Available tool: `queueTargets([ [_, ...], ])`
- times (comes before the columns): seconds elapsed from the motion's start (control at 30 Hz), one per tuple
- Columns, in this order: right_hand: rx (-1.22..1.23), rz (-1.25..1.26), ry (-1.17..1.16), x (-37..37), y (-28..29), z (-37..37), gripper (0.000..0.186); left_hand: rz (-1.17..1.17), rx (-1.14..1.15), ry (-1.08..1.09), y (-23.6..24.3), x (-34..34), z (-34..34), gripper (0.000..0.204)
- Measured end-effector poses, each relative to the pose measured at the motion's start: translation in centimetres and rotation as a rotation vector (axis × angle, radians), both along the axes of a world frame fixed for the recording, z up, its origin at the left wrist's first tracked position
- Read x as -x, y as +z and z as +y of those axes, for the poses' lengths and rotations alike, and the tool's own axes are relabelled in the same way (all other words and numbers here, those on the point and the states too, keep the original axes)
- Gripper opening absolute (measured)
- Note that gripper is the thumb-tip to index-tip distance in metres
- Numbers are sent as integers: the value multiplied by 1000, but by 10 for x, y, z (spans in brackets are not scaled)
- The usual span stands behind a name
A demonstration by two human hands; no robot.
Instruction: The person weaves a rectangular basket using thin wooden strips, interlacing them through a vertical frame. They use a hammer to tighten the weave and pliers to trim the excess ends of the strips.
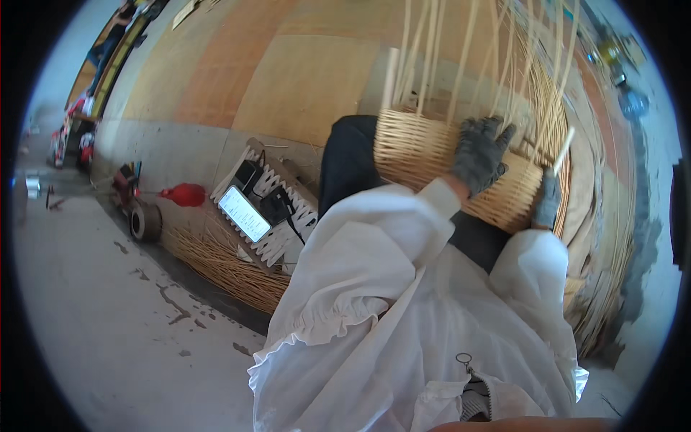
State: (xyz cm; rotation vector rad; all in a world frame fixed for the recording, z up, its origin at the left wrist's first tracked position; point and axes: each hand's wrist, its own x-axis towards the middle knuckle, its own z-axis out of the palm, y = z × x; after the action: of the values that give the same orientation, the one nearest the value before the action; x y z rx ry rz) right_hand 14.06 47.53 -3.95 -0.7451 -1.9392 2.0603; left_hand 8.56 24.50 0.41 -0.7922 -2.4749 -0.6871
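Observation:
A half-woven wicker panel (417, 147) of pale rods lies across my dark-clad lap, its long upright stakes (432, 57) fanning away from me. A thicker rod (391, 79) stands at its left end and another (563, 150) at its right. My left hand (481, 157), in a grey glove, rests on the panel's upper edge among the stakes, with its fingers apart. At the right end my right hand (548, 203), also gloved in grey, is closed around the panel's side; some of its fingers are hidden. Loose white sleeves cover both arms.
To the left, a white slatted rack (281, 241) carries a lit phone (245, 214) and black devices. Bundled rods (216, 263) lie below it, near a red bulb-shaped object (184, 194). More long rods lie at right, with a blue water jug (633, 103) beyond. A person (111, 43) is far left.

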Motion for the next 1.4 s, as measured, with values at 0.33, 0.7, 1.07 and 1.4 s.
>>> queueTargets([
  [0.33,61,122,-40,-5,45,-78,51,-279,-564,452,-64,22,-124,73],
  [0.7,-213,78,-228,0,25,-72,47,-174,-580,517,-14,-163,-267,33],
  [1.07,-389,50,-234,-15,5,-62,46,-839,26,1454,-104,-173,-378,113],
  [1.4,-515,9,-241,-15,-8,-46,46,-656,47,1464,-130,-186,-385,109],
])
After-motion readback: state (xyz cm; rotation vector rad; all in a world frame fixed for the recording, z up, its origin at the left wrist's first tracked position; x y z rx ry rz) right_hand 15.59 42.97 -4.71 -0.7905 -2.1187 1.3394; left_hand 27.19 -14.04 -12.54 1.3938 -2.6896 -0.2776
